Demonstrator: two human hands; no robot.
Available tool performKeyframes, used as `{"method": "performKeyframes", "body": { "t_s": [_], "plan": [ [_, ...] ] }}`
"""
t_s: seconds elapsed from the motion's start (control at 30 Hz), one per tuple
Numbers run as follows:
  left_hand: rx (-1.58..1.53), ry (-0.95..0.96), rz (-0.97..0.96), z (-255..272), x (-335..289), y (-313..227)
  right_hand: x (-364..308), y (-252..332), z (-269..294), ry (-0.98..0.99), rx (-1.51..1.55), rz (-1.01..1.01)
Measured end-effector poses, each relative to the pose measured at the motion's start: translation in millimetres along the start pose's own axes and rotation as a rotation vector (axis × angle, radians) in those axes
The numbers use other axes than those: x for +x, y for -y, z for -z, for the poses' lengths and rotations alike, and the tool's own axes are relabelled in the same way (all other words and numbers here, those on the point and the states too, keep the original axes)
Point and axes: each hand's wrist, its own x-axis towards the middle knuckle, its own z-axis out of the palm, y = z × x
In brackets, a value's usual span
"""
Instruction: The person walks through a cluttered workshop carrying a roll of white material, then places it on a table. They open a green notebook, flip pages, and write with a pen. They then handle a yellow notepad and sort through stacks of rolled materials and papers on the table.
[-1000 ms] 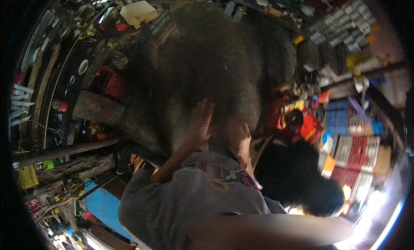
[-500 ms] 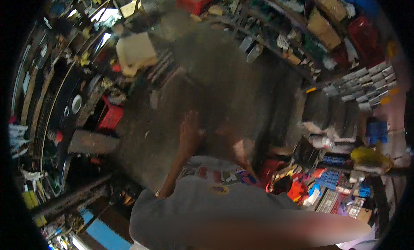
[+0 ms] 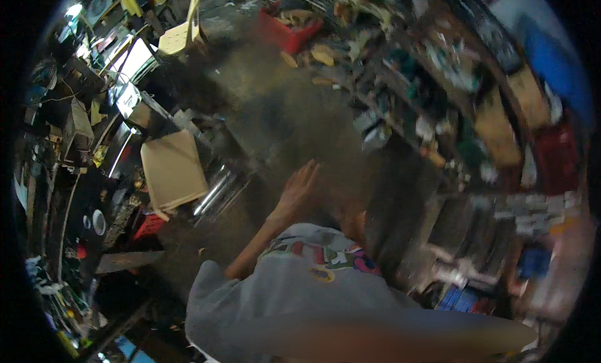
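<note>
The grey shirt (image 3: pixel 300 294) on the person is the nearest thing to both hands, its hem and colourful print (image 3: pixel 332 256) just behind the wrists. The left hand (image 3: pixel 298 191) is flat, fingers stretched forward above the dark floor (image 3: pixel 282 119), with nothing seen in it. The right hand (image 3: pixel 352 214) is beside it, so dim and smeared that I can't fairly tell whether it's loose, clenched or gripping something.

Off to the left, some shiny metal bars (image 3: pixel 216 192) lie between the left hand and a single tan panel (image 3: pixel 174 169), in the way of a straight reach to it. Well ahead I count one yellow chair (image 3: pixel 177 38) and, farther right, one red crate (image 3: pixel 300 40) with stuff heaped in it. A smaller red crate (image 3: pixel 149 226) is near the panel; a dark red one is over at the far right, which makes three. Near that last one stand two brown boards (image 3: pixel 498 128), and lower down there's a blue crate (image 3: pixel 456 298).
</note>
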Motion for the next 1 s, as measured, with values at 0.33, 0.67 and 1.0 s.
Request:
{"method": "performKeyframes", "body": {
  "t_s": [0.33, 0.67, 1.0],
  "plan": [
    [0.181, -0.363, 0.468, 128.7, 218.3, 135.4, 396.7, 8.8, -38.7, 0.058, 0.037, 0.671],
    [0.306, -0.567, 0.287, 345.5, 506.9, 312.3, 763.3, 51.3, -83.8, -0.226, -0.16, 0.465],
    [0.246, -0.59, 0.213, 503.5, 763.7, 512.9, 1122.2, 83.0, -166.2, -0.146, -0.112, 0.51]
  ]
}}
